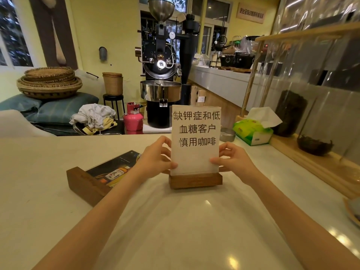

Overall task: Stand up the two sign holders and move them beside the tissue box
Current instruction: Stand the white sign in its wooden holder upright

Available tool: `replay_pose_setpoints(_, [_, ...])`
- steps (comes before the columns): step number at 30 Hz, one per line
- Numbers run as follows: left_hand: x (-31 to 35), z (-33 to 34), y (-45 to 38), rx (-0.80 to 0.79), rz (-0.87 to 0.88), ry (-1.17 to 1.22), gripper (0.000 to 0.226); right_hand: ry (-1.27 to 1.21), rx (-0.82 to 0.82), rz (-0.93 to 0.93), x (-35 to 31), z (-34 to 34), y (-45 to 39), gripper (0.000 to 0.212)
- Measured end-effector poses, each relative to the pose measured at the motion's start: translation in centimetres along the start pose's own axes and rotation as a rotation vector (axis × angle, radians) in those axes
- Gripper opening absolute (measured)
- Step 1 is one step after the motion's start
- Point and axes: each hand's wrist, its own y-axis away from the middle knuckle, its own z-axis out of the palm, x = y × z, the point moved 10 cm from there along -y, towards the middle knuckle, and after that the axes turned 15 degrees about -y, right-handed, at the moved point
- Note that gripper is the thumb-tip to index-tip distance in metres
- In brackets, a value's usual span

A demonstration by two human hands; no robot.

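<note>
A sign holder with a white sheet of black characters (195,145) stands upright on its wooden base in the middle of the pale counter (175,221). My left hand (157,154) grips its left edge and my right hand (229,158) grips its right edge. A second sign holder with a dark drink poster (109,172) lies flat to the left, its wooden base toward me. The green tissue box (251,131) sits at the far right of the counter, behind and to the right of the upright sign.
A small metal dish (227,134) sits between the upright sign and the tissue box. A wooden shelf with glass jars (315,145) runs along the counter's right side. A plate's rim (352,213) shows at the right edge. A coffee roaster (161,75) stands beyond the counter.
</note>
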Motion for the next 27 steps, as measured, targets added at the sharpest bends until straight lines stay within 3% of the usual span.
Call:
replay_pose_setpoints(6, [0.7,0.4,1.0,-0.06,0.064,-0.059,0.043,0.001,-0.122,0.053,0.3,0.0,0.3,0.024])
replay_pose_setpoints(11, [1.5,0.7,1.6,-0.102,0.12,-0.11,0.052,0.037,-0.171,0.109,0.7,0.1,0.7,0.051])
replay_pose_setpoints(18, [1.6,0.9,1.9,-0.116,0.114,-0.141,0.047,0.099,-0.166,0.116,0.1,0.2,0.9,0.049])
replay_pose_setpoints(20, [1.7,0.9,2.0,-0.119,0.116,-0.177,0.046,0.217,-0.18,0.122,-0.4,0.4,1.1,0.048])
replay_pose_setpoints(24, [2.6,0.4,2.3,-0.143,0.116,-0.321,0.039,0.703,-0.176,0.186,-1.8,-0.1,1.9,0.033])
replay_pose_setpoints(27, [3.8,-2.1,2.8,-0.127,0.138,-0.35,0.026,0.812,-0.261,0.229,-2.8,1.4,3.7,0.021])
